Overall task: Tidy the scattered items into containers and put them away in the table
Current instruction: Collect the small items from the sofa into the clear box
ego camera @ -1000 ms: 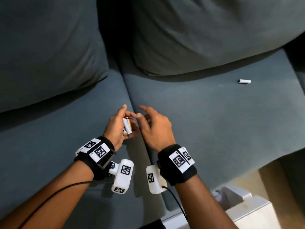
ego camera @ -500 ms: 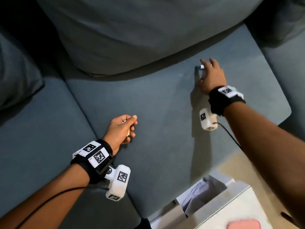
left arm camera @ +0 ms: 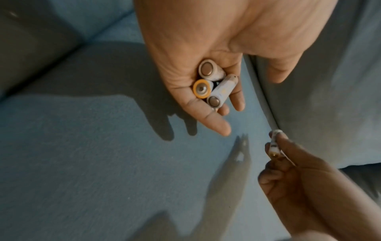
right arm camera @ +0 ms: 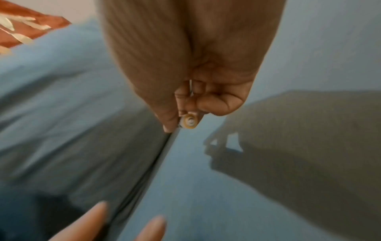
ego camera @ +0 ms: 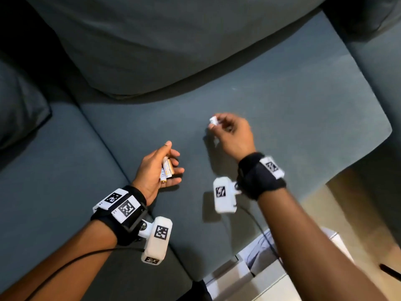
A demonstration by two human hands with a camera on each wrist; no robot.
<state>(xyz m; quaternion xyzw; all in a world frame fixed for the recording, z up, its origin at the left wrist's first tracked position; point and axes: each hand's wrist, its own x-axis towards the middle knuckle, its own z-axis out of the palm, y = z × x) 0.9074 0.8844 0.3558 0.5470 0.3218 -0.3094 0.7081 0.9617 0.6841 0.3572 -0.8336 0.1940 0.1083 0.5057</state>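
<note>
So there are three batteries (left arm camera: 214, 84) sitting in the left hand (ego camera: 157, 170), palm up and fingers loosely cupped around them. From the left wrist view you can see their ends: two plain metal ones and one with an orange ring. That hand is over the sofa seat (ego camera: 293, 109), close to the seam between the two seat cushions.

A fourth battery (ego camera: 213, 121), white, is pinched at the fingertips of the right hand (ego camera: 231, 133). Thumb and forefinger are closed on it and the other fingers are curled in. That hand is up off the seat, just to the right of the left hand, and the two aren't touching. The right wrist view is blurry, but you can make out the battery's end with a yellowish ring poking out between the fingertips (right arm camera: 218, 104).

The sofa is a blue-grey fabric one, with a big back cushion (ego camera: 173, 40) behind the seat. At the bottom right there's the corner of a white table (ego camera: 271, 285) right against the sofa edge, with what looks like pale cloth (ego camera: 258, 250) in an open part of it. A reddish patterned thing (right arm camera: 26, 31) shows in the top left corner of the right wrist view, but I can't tell what it is.
</note>
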